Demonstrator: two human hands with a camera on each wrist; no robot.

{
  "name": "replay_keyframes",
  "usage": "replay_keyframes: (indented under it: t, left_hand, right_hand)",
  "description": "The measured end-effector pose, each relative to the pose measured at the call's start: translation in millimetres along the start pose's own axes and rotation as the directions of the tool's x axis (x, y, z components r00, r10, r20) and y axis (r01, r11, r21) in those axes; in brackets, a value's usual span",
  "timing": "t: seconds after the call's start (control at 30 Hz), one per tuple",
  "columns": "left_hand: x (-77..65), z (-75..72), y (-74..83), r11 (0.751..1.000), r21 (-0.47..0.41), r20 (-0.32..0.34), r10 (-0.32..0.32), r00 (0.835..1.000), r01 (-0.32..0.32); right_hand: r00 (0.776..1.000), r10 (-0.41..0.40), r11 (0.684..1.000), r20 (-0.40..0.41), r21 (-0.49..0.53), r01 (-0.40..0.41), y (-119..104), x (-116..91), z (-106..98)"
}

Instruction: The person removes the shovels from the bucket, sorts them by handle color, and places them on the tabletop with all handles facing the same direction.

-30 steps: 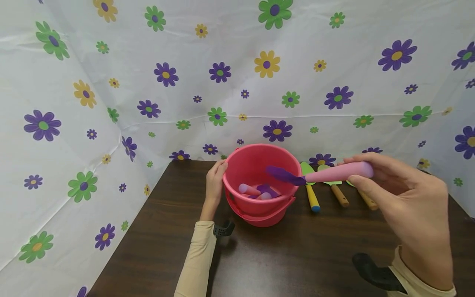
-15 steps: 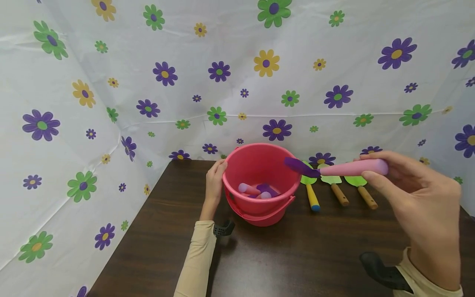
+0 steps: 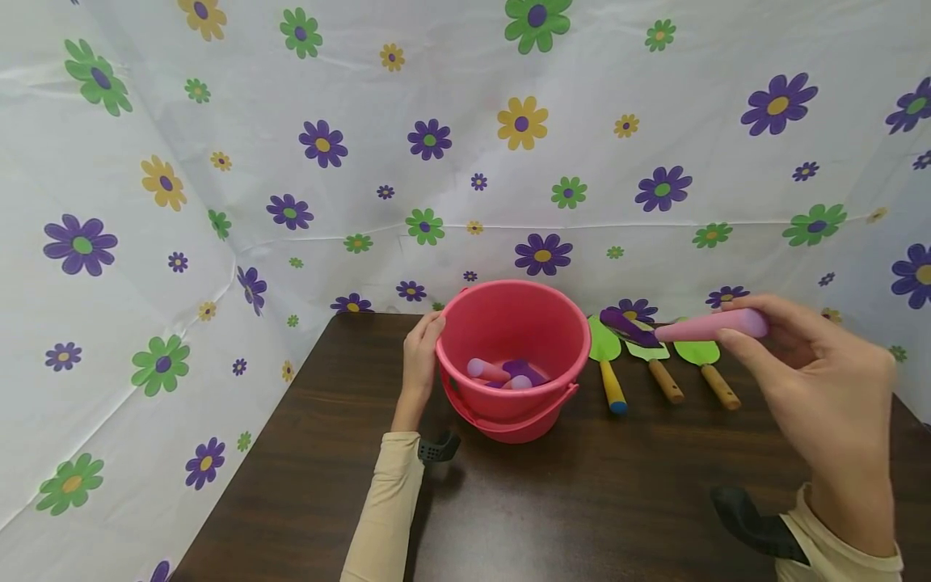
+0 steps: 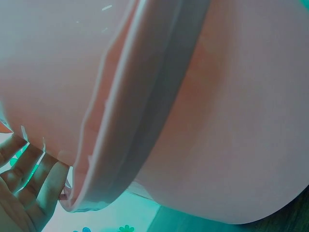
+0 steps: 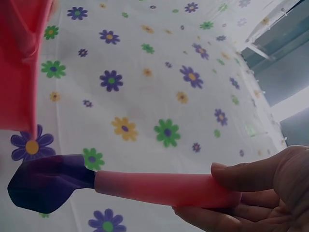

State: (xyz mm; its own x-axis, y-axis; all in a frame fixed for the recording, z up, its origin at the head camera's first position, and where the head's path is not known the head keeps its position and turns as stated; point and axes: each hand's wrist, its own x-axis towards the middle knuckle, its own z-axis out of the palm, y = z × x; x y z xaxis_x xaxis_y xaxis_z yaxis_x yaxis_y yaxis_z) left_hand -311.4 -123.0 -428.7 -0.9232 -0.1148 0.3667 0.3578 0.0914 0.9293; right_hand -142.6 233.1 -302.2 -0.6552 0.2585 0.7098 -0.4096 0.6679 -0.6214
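Observation:
My left hand (image 3: 419,356) grips the left edge of a pink bucket (image 3: 512,412); in the left wrist view, the fingers (image 4: 31,181) lie against the bucket's wall. Inside the bucket lie a few pink-handled tools (image 3: 489,372) with purple parts. My right hand (image 3: 822,380) pinches the end of a pink handle between thumb and fingers. It belongs to a garden trowel (image 3: 705,327) with a purple blade, held in the air right of the bucket, blade toward the left. The right wrist view shows the whole trowel (image 5: 164,188).
On the dark wooden table (image 3: 524,509), right of the bucket, lie three green-bladed hand tools: one with a yellow handle (image 3: 612,388) and two with wooden handles, the middle one (image 3: 667,382) and the right one (image 3: 720,388). A flower-patterned sheet (image 3: 465,162) hangs behind.
My right hand has carried the trowel to the right, so its blade has left the space over the bucket and now hangs above the green tools. The left hand stays on the bucket.

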Motion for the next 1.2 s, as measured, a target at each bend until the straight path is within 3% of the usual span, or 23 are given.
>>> replay_keyframes:
  t: [0.63,0.97,1.2]
  left_hand:
    - [0.3,0.2,-0.3,1.0,0.002,0.008,-0.004,1.0,0.004]
    - [0.3,0.1,-0.3,1.0,-0.003,0.006,-0.012,1.0,0.012]
    - [1.1,0.0,-0.5,1.0,-0.004,0.009,-0.017,1.0,0.017]
  right_hand:
    - [0.99,0.062,0.989,0.125,-0.139,-0.045,31,9,18]
    - [0.965,0.058,0.973,0.254,-0.232,0.003,46,12,30]
    - [0.955,0.088,0.961,0.284,-0.277,-0.006,53,13,35]
